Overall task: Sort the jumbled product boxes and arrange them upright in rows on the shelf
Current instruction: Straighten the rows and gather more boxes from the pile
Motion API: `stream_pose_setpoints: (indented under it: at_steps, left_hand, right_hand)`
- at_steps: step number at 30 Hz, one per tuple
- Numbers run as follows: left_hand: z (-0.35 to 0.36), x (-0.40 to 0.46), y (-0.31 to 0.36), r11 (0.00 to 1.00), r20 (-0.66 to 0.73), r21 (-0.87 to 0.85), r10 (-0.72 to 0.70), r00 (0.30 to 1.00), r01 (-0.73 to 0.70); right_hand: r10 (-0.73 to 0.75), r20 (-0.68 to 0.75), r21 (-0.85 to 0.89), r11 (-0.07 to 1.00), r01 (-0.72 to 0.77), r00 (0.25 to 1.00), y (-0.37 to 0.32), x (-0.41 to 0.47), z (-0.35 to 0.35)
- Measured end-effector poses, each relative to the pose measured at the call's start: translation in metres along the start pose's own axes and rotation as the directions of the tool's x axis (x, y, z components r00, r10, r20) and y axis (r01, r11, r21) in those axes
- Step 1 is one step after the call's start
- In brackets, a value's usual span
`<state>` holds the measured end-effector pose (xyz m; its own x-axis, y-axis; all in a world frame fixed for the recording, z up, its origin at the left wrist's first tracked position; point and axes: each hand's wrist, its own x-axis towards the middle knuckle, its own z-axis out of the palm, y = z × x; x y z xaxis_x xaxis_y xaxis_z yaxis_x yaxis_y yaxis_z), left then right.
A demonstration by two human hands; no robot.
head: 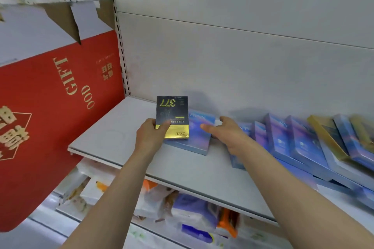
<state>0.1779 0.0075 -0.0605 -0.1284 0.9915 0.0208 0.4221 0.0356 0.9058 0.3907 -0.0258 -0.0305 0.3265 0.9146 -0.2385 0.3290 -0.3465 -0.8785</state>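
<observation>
While the black-and-gold cardboard box (pixel 172 117) is pinched upside down by the left hand (pixel 150 133), misfacing is risked. Beside it, the right hand (pixel 226 133), fingers loosely apart, touches a flat blue box (pixel 194 137); leaning blue boxes (pixel 293 139) beyond could be toppled.

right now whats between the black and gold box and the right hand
In the head view, a flat-lying blue box fills the gap between the black and gold box, held by the left hand, and the right hand.

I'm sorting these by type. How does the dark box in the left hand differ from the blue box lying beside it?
The black-and-gold box stands upright, gripped by the left hand; the blue box lies flat under the right hand. The dark one looks narrower, and its print is upside down. Both are flat rectangular cartons.
</observation>
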Motion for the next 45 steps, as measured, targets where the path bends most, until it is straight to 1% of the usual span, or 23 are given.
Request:
stream_pose_setpoints:
  at_steps: [3, 5, 7, 9, 10, 15, 19, 22, 26, 29, 32, 35, 37, 39, 40, 42, 45]
  left_hand:
    - [-0.005, 0.002, -0.004, 1.0, -0.009, -0.008, -0.013, 1.0, 0.013]
    - [-0.009, 0.003, -0.008, 0.999, -0.021, -0.052, -0.005, 1.0, 0.004]
    - [-0.012, 0.003, -0.012, 0.994, -0.018, -0.114, 0.003, 1.0, -0.005]
    - [-0.014, 0.003, -0.016, 0.986, 0.008, -0.168, 0.0, 1.0, 0.001]
    - [-0.016, 0.003, -0.018, 0.98, 0.025, -0.198, 0.002, 1.0, 0.003]
    - [-0.021, -0.009, -0.017, 0.91, 0.082, -0.416, 0.04, 0.996, -0.003]
    - [-0.022, -0.034, -0.002, 0.851, 0.045, -0.521, 0.098, 0.994, -0.06]
    - [-0.018, -0.062, 0.021, 0.846, 0.034, -0.516, 0.175, 0.984, -0.132]
    - [-0.004, -0.113, 0.058, 0.831, 0.136, -0.527, 0.289, 0.948, -0.177]
    - [0.015, -0.164, 0.088, 0.832, 0.185, -0.528, 0.309, 0.933, -0.171]
    - [0.045, -0.226, 0.12, 0.8, 0.159, -0.582, 0.287, 0.945, -0.145]
    - [0.082, -0.293, 0.151, 0.763, 0.18, -0.634, 0.305, 0.935, -0.127]
    - [0.109, -0.336, 0.173, 0.722, 0.21, -0.685, 0.327, 0.921, -0.1]
    - [0.137, -0.377, 0.194, 0.686, 0.255, -0.722, 0.379, 0.889, -0.086]
    - [0.15, -0.396, 0.204, 0.683, 0.275, -0.724, 0.408, 0.871, -0.092]
    - [0.176, -0.431, 0.222, 0.712, 0.312, -0.693, 0.438, 0.843, -0.114]
    - [0.214, -0.471, 0.242, 0.764, 0.421, -0.64, 0.432, 0.798, -0.077]
  right_hand:
    - [0.05, 0.03, 0.098, 0.994, -0.053, 0.998, -0.009, -0.004, 0.002]
    - [0.06, -0.003, 0.134, 0.989, -0.06, 0.998, -0.013, -0.006, 0.005]
    - [0.061, -0.014, 0.26, 0.964, -0.055, 0.998, -0.016, -0.008, 0.008]
    - [0.053, 0.03, 0.398, 0.915, -0.06, 0.998, -0.021, -0.014, 0.014]
    - [0.036, 0.032, 0.408, 0.912, -0.046, 0.999, -0.023, -0.015, 0.015]
    - [-0.102, -0.069, 0.289, 0.95, 0.117, 0.992, -0.034, -0.026, 0.003]
    - [-0.239, -0.207, 0.219, 0.934, 0.283, 0.949, -0.038, -0.051, -0.023]
    - [-0.3, -0.294, 0.225, 0.901, 0.371, 0.907, -0.033, -0.077, -0.059]
    - [-0.348, -0.392, 0.232, 0.859, 0.457, 0.852, -0.017, -0.124, -0.118]
    - [-0.368, -0.441, 0.222, 0.839, 0.497, 0.818, 0.008, -0.166, -0.167]
    - [-0.355, -0.492, 0.224, 0.831, 0.509, 0.795, 0.044, -0.213, -0.226]
    - [-0.331, -0.544, 0.22, 0.83, 0.512, 0.771, 0.088, -0.263, -0.291]
    - [-0.31, -0.577, 0.225, 0.829, 0.512, 0.755, 0.12, -0.296, -0.333]
    - [-0.288, -0.613, 0.227, 0.827, 0.514, 0.736, 0.152, -0.326, -0.371]
    - [-0.278, -0.627, 0.226, 0.829, 0.511, 0.728, 0.167, -0.34, -0.389]
    - [-0.257, -0.642, 0.221, 0.84, 0.495, 0.722, 0.195, -0.362, -0.423]
    - [-0.206, -0.655, 0.238, 0.857, 0.458, 0.727, 0.231, -0.388, -0.467]
